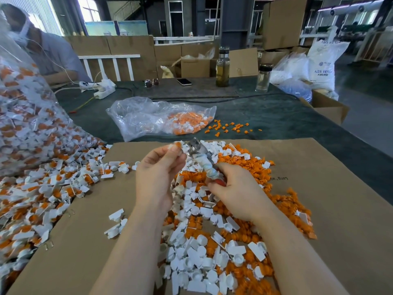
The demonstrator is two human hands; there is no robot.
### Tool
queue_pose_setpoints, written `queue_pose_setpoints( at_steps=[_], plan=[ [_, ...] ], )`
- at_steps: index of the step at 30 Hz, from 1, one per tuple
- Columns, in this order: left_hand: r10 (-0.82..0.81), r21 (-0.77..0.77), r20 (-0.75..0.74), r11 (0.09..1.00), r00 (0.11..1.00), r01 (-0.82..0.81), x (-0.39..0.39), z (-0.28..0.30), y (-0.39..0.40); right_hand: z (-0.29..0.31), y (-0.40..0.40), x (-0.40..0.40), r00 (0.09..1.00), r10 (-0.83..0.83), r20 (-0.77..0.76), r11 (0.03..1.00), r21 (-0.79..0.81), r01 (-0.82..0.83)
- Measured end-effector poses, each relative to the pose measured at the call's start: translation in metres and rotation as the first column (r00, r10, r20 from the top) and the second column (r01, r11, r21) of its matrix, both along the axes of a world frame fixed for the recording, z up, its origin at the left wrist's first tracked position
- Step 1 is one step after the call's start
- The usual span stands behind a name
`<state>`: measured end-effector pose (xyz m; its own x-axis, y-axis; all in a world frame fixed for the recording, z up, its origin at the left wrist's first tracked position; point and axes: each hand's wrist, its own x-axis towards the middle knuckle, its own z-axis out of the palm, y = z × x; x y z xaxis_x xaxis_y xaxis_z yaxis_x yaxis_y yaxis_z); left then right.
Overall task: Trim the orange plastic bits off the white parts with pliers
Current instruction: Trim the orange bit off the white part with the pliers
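Note:
My left hand [158, 167] pinches a small white part with an orange bit [177, 144] at its fingertips, raised above the cardboard. My right hand [232, 188] grips the handles of the pliers [202, 158]; the metal jaws point up and left, right beside the orange bit. The handles are wrapped in pale tape with a red end showing. Below my hands lies a pile of trimmed white parts [197, 258] mixed with cut-off orange bits [251, 165]. A heap of untrimmed white-and-orange parts [49, 188] spreads over the left side.
A cardboard sheet [331, 188] covers the near table. A big clear bag of parts [23, 124] stands at the left, a smaller bag [157, 118] farther back. Two bottles [222, 67], a phone [184, 81], sunglasses and a power strip sit at the far edge. Another person [51, 54] sits back left.

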<state>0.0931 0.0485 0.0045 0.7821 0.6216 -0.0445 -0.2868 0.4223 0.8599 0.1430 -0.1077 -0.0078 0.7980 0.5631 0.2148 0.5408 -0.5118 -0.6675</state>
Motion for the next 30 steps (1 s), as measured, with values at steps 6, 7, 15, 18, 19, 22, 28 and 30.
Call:
queue_pose_setpoints(
  at_steps=[6,7,15,18,19,22,28,30],
  plan=[
    [0.24,-0.552,-0.094,0.795,0.966,-0.251,-0.01,-0.003,0.049,-0.005,-0.011,0.014,0.967,-0.245,0.065,0.97,0.022,0.244],
    [0.273,-0.617,-0.092,0.739,0.958,-0.27,-0.012,-0.005,0.056,-0.006,-0.013,0.016,0.956,-0.282,0.075,0.959,0.005,0.282],
    [0.48,-0.842,0.006,0.477,0.878,-0.254,-0.015,-0.017,0.083,-0.01,-0.023,0.026,0.89,-0.439,0.125,0.872,-0.181,0.456],
    [0.513,-0.843,0.035,0.477,0.858,-0.251,-0.015,-0.019,0.083,-0.012,-0.025,0.027,0.906,-0.413,0.095,0.876,-0.229,0.424],
    [0.529,-0.849,0.046,0.467,0.847,-0.246,-0.015,-0.019,0.084,-0.012,-0.025,0.028,0.913,-0.397,0.09,0.88,-0.244,0.407],
    [0.572,-0.866,0.084,0.447,0.816,-0.224,-0.016,-0.017,0.083,-0.013,-0.024,0.029,0.937,-0.343,0.067,0.897,-0.274,0.347],
    [0.188,-0.174,-0.236,0.957,0.953,-0.232,-0.012,-0.006,0.059,-0.014,-0.02,0.028,0.966,-0.255,0.04,0.914,-0.315,0.254],
    [0.12,0.212,-0.369,0.976,0.922,-0.043,-0.007,-0.006,0.044,-0.016,-0.018,0.026,0.966,-0.254,0.054,0.902,-0.347,0.257]
  ],
)
